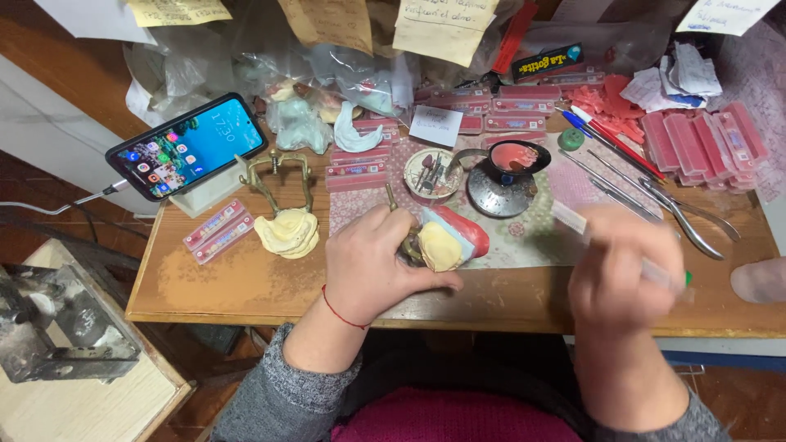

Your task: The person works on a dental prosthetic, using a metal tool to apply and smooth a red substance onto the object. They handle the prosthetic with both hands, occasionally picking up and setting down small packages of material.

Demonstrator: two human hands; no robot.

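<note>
The left hand [372,266] rests at the front edge of the wooden workbench [246,286], fingers curled and closed around a brass-coloured dental articulator [409,245] that carries a cream plaster cast with a pale blue and red wax layer [449,241]. The cast assembly sits just right of the left thumb, near the middle of the bench front, on a patterned mat [532,237]. A thin red cord circles the left wrist. The right hand [626,270] is blurred by motion; its fingers are folded around a slender pale hand instrument [573,219] that runs up-left from the fist, with a green tip showing at the right side of the hand. Left of the held articulator stands a second brass articulator with a cream plaster cast [286,229], well apart from both hands. Behind the mat sit a small round dish of burs [432,173] and a dark bowl holding red wax on a round metal base [512,160]. Metal pliers and probes [679,213] lie to the right. A smartphone [188,146] leans at the rear left, screen lit.
</note>
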